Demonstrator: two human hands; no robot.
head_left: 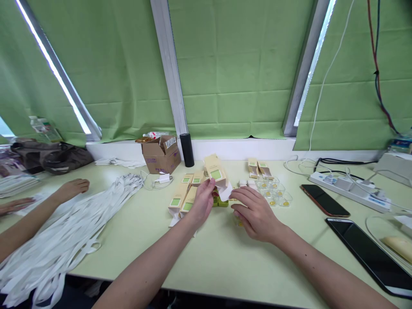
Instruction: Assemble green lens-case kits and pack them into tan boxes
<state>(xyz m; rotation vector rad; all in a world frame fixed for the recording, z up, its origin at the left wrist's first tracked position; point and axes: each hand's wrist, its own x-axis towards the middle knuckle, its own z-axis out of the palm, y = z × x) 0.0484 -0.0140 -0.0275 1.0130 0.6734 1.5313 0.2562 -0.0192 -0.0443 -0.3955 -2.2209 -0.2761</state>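
Note:
My left hand (202, 201) is closed on a small beige carton with a green label (216, 171), held upright a little above the table with its white bottom flap open. My right hand (255, 214) rests just right of it, palm down, fingers curled over something small on the table that I cannot make out. Several flat beige cartons (180, 198) lie to the left of my hands. Small clear cups with yellow contents (273, 193) stand to the right, behind my right hand.
A pale green table (219, 253) carries a pile of white straps (64, 231) at left, where another person's hand (71, 189) rests. A brown cardboard box (161, 155) and black cylinder (187, 150) stand at the back. Two phones (324, 200) and a power strip (350, 189) lie at right.

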